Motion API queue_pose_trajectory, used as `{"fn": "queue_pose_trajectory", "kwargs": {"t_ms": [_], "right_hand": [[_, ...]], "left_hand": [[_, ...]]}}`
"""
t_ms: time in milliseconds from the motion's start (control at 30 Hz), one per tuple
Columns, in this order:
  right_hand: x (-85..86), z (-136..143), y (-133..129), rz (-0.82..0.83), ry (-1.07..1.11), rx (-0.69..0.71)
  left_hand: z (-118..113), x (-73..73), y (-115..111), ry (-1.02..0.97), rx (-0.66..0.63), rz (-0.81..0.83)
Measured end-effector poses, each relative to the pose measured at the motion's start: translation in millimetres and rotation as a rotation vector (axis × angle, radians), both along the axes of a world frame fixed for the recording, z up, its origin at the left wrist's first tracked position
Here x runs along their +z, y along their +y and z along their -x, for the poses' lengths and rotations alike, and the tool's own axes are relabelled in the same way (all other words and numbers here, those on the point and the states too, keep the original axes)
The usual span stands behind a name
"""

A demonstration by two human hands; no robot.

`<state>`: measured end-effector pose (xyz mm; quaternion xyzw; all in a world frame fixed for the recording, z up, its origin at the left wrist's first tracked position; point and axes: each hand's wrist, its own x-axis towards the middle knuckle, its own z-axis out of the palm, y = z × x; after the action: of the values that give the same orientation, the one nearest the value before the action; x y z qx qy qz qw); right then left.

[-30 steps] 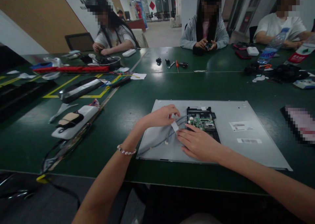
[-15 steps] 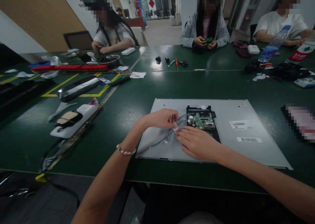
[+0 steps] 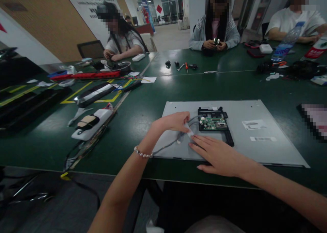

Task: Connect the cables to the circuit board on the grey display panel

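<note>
White strip at frame centre, over grey cables [image 3: 166,146] on the metal panel [image 3: 276,151]. Left hand [image 3: 177,121]: fingers pinched on the strip's [image 3: 189,131] upper end. Right hand [image 3: 221,157]: fingers straight, thumb spread, fingertips at lower end. Circuit board [image 3: 214,123] in black bracket [image 3: 229,137], just right of strip. Panel flat on tabletop [image 3: 133,124], lower right.

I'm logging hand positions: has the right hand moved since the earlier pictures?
Yes. Judged against the circuit board, the right hand has shifted toward the near table edge, uncovering more of the black bracket.
</note>
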<state>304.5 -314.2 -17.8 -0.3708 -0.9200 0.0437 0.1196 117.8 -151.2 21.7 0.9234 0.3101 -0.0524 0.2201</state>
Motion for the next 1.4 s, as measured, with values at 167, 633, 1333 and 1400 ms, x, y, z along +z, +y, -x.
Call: {"fn": "queue_pose_trajectory", "kwargs": {"t_ms": [167, 633, 1333, 1400], "right_hand": [[0.1, -3.1, -24.8, 0.093, 0.084, -0.071], [-58.2, -192.7, -89.1, -0.087, 0.166, -0.798], [-50.2, -110.8, -54.9, -0.019, -0.069, -0.687], [-46.0, -95.1, -46.4, -0.004, -0.06, -0.671]], "left_hand": [[-8.5, 5.7, -55.7, 0.09, 0.12, -0.348], [-1.4, -22.9, -160.4, -0.359, 0.47, -0.41], [-27.0, -62.9, -188.3, -0.501, 0.489, -0.578], [-27.0, -62.5, -188.1, -0.479, 0.492, -0.566]]}}
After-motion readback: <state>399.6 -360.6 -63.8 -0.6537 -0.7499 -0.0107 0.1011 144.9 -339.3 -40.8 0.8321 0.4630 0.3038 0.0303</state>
